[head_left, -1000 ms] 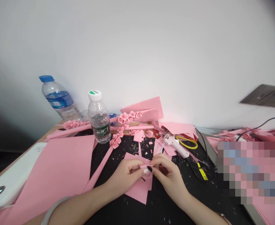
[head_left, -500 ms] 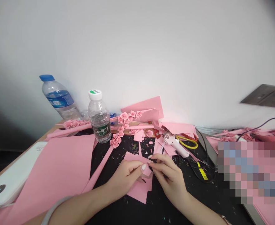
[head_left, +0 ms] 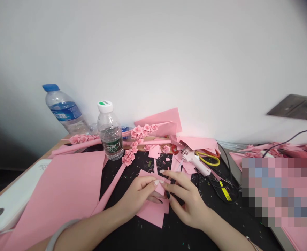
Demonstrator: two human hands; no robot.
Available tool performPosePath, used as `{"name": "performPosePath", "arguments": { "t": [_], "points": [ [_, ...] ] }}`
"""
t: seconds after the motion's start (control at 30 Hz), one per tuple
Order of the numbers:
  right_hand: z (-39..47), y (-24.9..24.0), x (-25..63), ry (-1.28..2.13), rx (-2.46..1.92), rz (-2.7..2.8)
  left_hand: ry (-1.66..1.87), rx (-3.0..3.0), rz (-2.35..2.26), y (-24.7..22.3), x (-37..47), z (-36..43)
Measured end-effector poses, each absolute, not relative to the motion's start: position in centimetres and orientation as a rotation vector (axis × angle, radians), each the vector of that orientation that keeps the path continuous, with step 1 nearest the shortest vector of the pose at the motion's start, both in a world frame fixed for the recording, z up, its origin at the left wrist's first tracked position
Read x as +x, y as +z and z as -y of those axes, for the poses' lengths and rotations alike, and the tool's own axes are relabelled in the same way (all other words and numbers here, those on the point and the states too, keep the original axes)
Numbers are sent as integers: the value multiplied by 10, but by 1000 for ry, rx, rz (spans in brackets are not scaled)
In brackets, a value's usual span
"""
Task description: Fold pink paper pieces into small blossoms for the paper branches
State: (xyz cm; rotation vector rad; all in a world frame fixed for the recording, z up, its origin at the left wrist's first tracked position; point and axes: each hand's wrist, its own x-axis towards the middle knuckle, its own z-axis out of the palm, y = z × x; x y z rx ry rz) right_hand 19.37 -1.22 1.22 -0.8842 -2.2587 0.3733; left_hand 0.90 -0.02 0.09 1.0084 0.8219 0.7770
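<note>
Nearest, one pale band (head_left: 60, 233) around the left arm (head_left: 101, 219). Mid-worktop (head_left: 127, 237), left hand (head_left: 139, 193) closed in a thumb-over-fingers grip on one small pink paper (head_left: 160, 189); right hand (head_left: 190, 198) with grip loosely spread, one fingertip at the paper's edge. Just below the paper, at least two overlapping pink sheets (head_left: 153, 215). At left, one large sheet (head_left: 69, 184) beside one white device (head_left: 14, 193), with grey lettering too small to read.

Beyond the hands, one yellow tag (head_left: 225, 190) with unreadable print, one glue gun (head_left: 196, 164), one yellow handle (head_left: 208, 159) and at least three flower stems (head_left: 129, 156). Farther back, two bottles: white-capped bottle (head_left: 109, 127) upright, with white characters, apparently 怡寶, on a green label (head_left: 113, 146); blue-capped bottle (head_left: 58, 99) tilted, with characters on its blue label (head_left: 67, 112) too blurred to read. Farthest, on the wall (head_left: 169, 69) at right, one grey socket plate (head_left: 296, 107).
</note>
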Motion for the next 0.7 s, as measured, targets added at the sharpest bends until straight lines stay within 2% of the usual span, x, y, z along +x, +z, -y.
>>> {"name": "performPosePath", "arguments": {
  "t": [0.43, 0.7],
  "points": [
    [11, 14, 195, 622, -898, 2165, 765, 1056, -779, -1, 10, -5],
    [8, 11, 191, 866, -1114, 1949, 638, 1111, -715, 0, 12, -1]
  ]
}}
